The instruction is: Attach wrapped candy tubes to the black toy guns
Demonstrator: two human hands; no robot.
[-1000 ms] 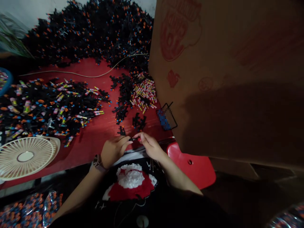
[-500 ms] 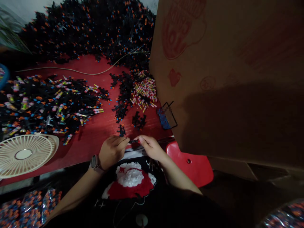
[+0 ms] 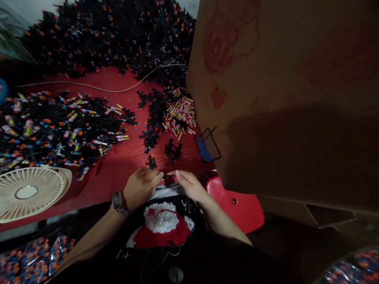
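Carton point(image 3: 281, 71), illegible logo point(image 3: 222, 39), hands point(image 3: 139, 187) pinching black pc point(image 3: 169, 177)

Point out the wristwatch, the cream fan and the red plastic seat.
Wristwatch point(image 3: 117, 202), head view, on its face.
Cream fan point(image 3: 26, 192), head view, on its central hub.
Red plastic seat point(image 3: 237, 213), head view, on its flat surface.

Dim indoor light falls on the left hand point(image 3: 140, 187) and tabletop point(image 3: 118, 167); a broad shadow darkens the cardboard point(image 3: 296, 157); the edges bend.

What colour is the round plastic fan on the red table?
The round plastic fan is cream, best seen in the head view.
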